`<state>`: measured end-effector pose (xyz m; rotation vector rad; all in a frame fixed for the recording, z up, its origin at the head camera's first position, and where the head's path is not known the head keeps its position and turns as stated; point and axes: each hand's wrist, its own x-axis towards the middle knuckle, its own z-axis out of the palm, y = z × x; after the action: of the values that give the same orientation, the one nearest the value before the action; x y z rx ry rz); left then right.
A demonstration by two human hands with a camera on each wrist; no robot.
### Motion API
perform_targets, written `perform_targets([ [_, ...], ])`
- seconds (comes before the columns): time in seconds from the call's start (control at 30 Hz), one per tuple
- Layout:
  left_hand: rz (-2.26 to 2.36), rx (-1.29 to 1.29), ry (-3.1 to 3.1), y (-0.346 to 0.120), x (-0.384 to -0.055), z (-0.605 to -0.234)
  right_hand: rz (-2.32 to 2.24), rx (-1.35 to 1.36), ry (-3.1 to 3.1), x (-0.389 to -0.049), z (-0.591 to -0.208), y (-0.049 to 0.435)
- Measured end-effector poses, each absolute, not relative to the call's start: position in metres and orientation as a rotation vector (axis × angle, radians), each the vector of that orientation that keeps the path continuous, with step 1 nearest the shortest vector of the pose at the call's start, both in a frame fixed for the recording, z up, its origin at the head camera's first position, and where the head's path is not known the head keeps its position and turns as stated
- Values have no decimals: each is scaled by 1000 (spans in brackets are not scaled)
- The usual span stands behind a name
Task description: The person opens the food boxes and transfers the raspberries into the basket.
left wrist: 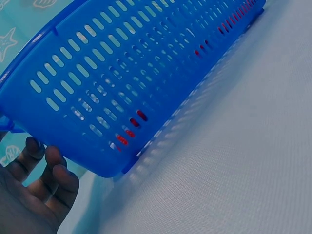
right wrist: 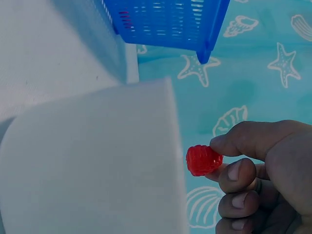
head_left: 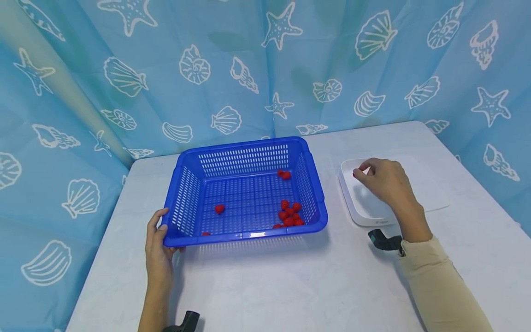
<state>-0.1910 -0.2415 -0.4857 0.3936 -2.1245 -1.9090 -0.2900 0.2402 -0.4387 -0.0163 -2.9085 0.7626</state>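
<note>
My left hand [head_left: 156, 251] grips the near left corner of a blue plastic basket [head_left: 249, 238], thumb over the rim. In the left wrist view, its fingers [left wrist: 64, 187] curl up under that rim. Inside the basket lie several red toy raspberries [head_left: 289, 221], mostly bunched at the near right, with a lone raspberry [head_left: 219, 209] on the left. My right hand [head_left: 386, 180] is above a low white box with rounded corners [head_left: 352, 203]. Between thumb and forefinger it pinches a red raspberry [right wrist: 204, 160], held beside the box's edge in the right wrist view.
A white cloth [head_left: 257, 286] covers the table. Behind and to the left hangs a blue curtain [head_left: 232, 41] with white shells and starfish. Dark camera mounts [head_left: 383, 240] stick out from both wrists.
</note>
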Motion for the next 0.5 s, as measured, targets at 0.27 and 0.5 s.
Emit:
perform_targets([
  [0.27, -1918, 389, -2144, -241, -193, -478, 779, 44, -2861, -288, -430, 234],
  [0.5, -1932, 465, -2164, -240, -189, -474, 797, 75, -2830, -280, -425, 228],
])
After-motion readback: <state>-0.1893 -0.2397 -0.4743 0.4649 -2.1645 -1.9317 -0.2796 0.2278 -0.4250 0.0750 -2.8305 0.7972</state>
